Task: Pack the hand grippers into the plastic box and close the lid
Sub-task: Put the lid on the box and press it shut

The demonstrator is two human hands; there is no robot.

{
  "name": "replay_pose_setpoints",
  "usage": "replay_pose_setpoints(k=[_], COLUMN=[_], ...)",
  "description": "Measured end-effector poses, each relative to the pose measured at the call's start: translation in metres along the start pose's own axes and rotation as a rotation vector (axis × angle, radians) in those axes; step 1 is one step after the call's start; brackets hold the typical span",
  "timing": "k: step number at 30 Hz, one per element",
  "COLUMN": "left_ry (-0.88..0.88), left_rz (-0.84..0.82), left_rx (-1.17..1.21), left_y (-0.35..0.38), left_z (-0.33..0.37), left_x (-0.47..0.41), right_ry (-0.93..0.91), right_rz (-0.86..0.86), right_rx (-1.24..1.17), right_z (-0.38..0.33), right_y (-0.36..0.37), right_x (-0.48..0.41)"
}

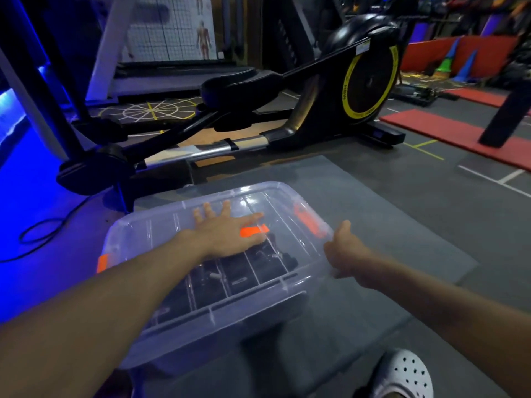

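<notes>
My left forearm fills the near corner and leads up to the left hand. Palm down, fingers straight and spread, it presses flat on the clear lid.

Right hand: at the lid's right edge, thumb up, fingers curled under the rim, gripping it.

The lid lies on the plastic box; whether it is fully seated I cannot tell. Orange latch on the right side, just beyond my right thumb; a second one on the left side.

Hand grippers: dark shapes inside the box, seen through the lid below my left palm (small metal springs showing).

The box sits on a grey mat. White perforated clog at the bottom edge. Beyond the box, a black elliptical trainer with a yellow-ringed wheel.
</notes>
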State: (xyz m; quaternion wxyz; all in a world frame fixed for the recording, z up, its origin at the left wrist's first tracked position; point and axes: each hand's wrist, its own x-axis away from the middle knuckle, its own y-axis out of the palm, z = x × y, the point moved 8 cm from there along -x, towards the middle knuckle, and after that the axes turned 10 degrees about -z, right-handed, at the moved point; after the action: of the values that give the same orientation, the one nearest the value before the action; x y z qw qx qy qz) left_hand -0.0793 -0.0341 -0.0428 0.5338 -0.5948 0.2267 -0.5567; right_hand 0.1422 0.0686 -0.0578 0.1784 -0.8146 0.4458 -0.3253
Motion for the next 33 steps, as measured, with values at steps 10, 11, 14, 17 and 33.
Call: replay_pose_setpoints(k=[10, 11, 14, 17, 33], left_ry=[0.212, 0.207, 0.162, 0.092, 0.009], left_rz=[0.208, 0.203, 0.191, 0.181, 0.174], left_rx=[-0.053, -0.06, -0.115, -0.147, -0.254], left_y=[-0.009, -0.01, -0.015, -0.022, -0.016], left_z=[0.093, 0.096, 0.091, 0.076, 0.051], left_x=[-0.03, -0.035, -0.051, -0.063, -0.083], right_ry=[-0.147, -0.158, -0.162, -0.139, -0.284], right_rz=[0.01, 0.017, -0.01, -0.102, -0.072], right_rx=[0.042, 0.019, -0.06, -0.203, -0.229], right_z=[0.01, 0.011, 0.013, 0.012, -0.01], right_y=[-0.016, -0.016, -0.013, -0.003, -0.002], right_x=[0.008, 0.005, -0.008, -0.023, -0.056])
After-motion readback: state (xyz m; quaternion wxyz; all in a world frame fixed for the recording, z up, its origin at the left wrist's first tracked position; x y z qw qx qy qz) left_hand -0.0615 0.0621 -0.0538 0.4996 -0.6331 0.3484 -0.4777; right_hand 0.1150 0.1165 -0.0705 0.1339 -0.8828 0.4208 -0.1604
